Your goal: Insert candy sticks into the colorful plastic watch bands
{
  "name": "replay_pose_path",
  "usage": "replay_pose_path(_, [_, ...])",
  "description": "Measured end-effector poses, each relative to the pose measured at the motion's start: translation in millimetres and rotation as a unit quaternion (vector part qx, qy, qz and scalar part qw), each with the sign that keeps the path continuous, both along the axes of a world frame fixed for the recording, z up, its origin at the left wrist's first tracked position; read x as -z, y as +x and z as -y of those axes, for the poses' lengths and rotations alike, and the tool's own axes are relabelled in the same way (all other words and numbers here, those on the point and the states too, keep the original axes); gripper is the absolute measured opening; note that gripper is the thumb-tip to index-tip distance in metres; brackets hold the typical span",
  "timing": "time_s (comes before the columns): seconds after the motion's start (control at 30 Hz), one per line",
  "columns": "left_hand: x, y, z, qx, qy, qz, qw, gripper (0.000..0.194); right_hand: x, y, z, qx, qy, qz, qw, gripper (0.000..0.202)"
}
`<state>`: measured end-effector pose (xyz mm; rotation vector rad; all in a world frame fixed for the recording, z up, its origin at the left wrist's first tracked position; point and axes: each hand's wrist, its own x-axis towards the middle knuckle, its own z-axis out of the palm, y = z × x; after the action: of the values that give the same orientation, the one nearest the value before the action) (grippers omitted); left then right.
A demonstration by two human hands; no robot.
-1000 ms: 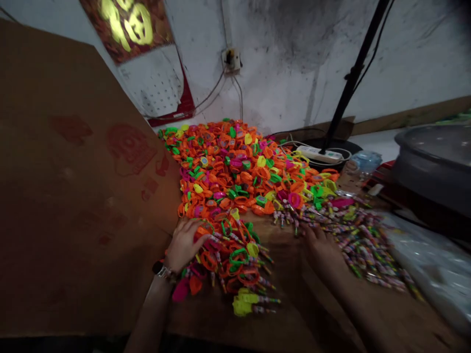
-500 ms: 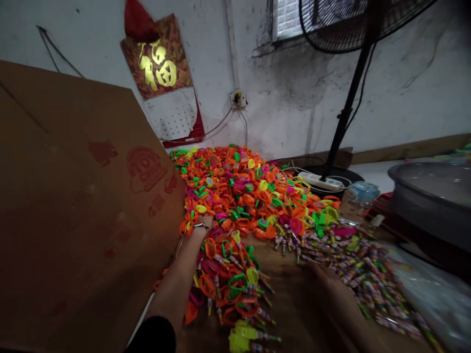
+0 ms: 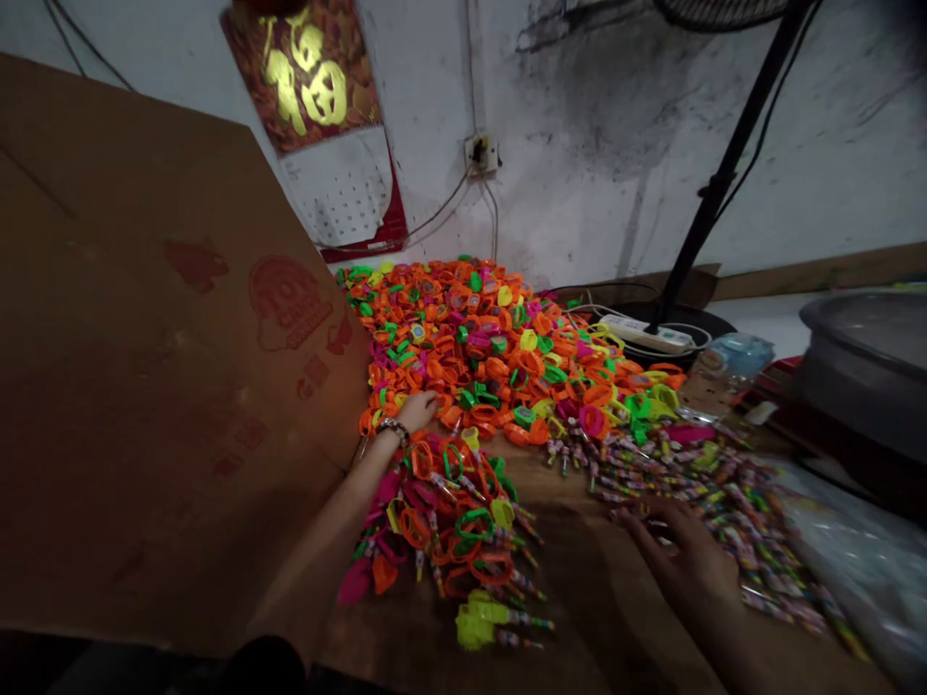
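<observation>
My left hand [image 3: 418,410], with a bracelet at the wrist, reaches to the near edge of a big pile of orange, green, yellow and pink toy watches [image 3: 470,338]; its fingertips are too small to read. Below it lies a smaller heap of toy watches with candy-like sticks [image 3: 449,521]. My right hand [image 3: 681,550] is over the left edge of many thin patterned sticks [image 3: 768,541], thumb and fingers bent toward each other; what is between them is unclear. Two yellow pieces [image 3: 478,618] with sticks lie near the table's front.
A large cardboard box [image 3: 166,386] stands at the left. Behind the pile are a power strip [image 3: 644,332] and a fan's pole [image 3: 716,193]. At the right are a grey tub [image 3: 869,367], a plastic bottle [image 3: 739,355] and clear plastic bags [image 3: 861,550].
The view has tilted down and shifted. My left hand shows more clearly at the pile's edge. My right hand, blurred before, now shows bent fingers beside the sticks.
</observation>
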<state>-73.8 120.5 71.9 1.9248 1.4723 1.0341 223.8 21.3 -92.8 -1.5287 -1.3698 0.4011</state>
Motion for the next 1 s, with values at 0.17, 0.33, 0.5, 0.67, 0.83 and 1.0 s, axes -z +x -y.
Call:
replay_pose_path(0.17, [15.3,21.4,4.4,0.073,-0.123,0.062,0.988,0.032,-30.8,-17.7,9.3,-0.084,-0.043,-0.21,0.973,0.036])
replay_pose_path(0.33, [23.5,36.5,36.8,0.175,-0.344,0.29,0.876,0.033,-72.1,-45.8,14.9,-0.169,-0.046,-0.215,0.961,0.043])
replay_pose_path(0.5, [24.2,45.5,63.5,0.226,-0.403,0.367,0.808,0.037,-97.0,-62.1,20.7,-0.225,-0.046,-0.182,0.956,0.043])
replay_pose_path(0.67, [34.9,52.0,79.2,0.175,-0.235,0.166,0.942,0.046,-105.3,-71.3,28.6,-0.221,-0.059,-0.269,0.935,0.034])
replay_pose_path(0.83, [32.3,54.4,92.5,0.185,-0.06,-0.054,0.979,0.042,-112.8,-68.8,30.0,-0.221,-0.075,-0.306,0.923,0.028])
replay_pose_path(1.0, [28.5,52.7,98.4,0.202,0.042,-0.147,0.967,0.042,-111.7,-65.5,25.8,-0.235,-0.067,-0.295,0.924,0.026])
